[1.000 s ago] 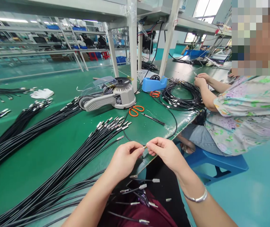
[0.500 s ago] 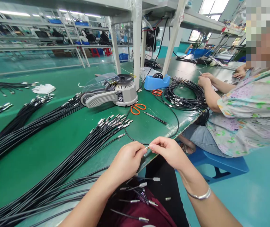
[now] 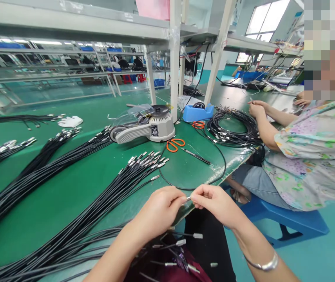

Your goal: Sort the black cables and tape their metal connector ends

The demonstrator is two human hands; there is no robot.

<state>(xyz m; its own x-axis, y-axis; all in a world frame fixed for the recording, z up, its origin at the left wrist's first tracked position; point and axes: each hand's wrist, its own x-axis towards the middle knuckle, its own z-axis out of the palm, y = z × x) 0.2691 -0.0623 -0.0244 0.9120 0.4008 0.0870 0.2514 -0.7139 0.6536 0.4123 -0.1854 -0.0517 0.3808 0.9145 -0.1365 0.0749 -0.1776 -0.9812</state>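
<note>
Both hands meet at the table's near edge around a small silver cable connector. My left hand pinches it from the left, thumb against fingers. From the right, the fingertips of my right hand are closed on its other end. Much of the connector is hidden by the fingers. Left of the hands lies a bundle of black cables with silver ends, and several cable ends hang over my lap. A loose silver connector piece rests on the dark cloth of my leg.
Ahead stand a grey round tape dispenser and a blue tape holder. Orange-handled scissors and a black pen-like tool lie nearer. A cable coil sits by a co-worker on a blue stool. A white glove lies at left.
The camera view has tilted, so the table and its things appear lower and slightly further right. Both hands stay together at the connector, with a little more of its silver body showing between the fingertips.
</note>
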